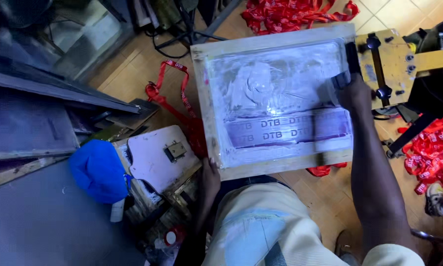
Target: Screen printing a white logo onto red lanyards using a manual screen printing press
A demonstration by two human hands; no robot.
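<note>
the wooden-framed printing screen (275, 98) is lying flat in front of the person. the right hand (354, 91) is sitting at the screen's far right edge, its fingers wrapped around a dark squeegee (325, 116) lying across the mesh. the left hand (209, 180) is gripping the screen's near left corner, fingers curled under the frame. red lanyards (431, 150) are lying right of the screen.

a wooden printing screen frame (275, 42) lies at centre. the right hand (355, 93) rests on its 3 o'clock edge, gripping a squeegee (340, 80); the left hand (209, 175) holds its 7 o'clock corner. a hinged clamp (384, 64) sits just beyond at 3 o'clock. lanyards (290, 12) are piled at 12 o'clock, more lanyards (431, 152) at 4 o'clock, a cloth bundle (98, 170) at 8 o'clock.
</note>
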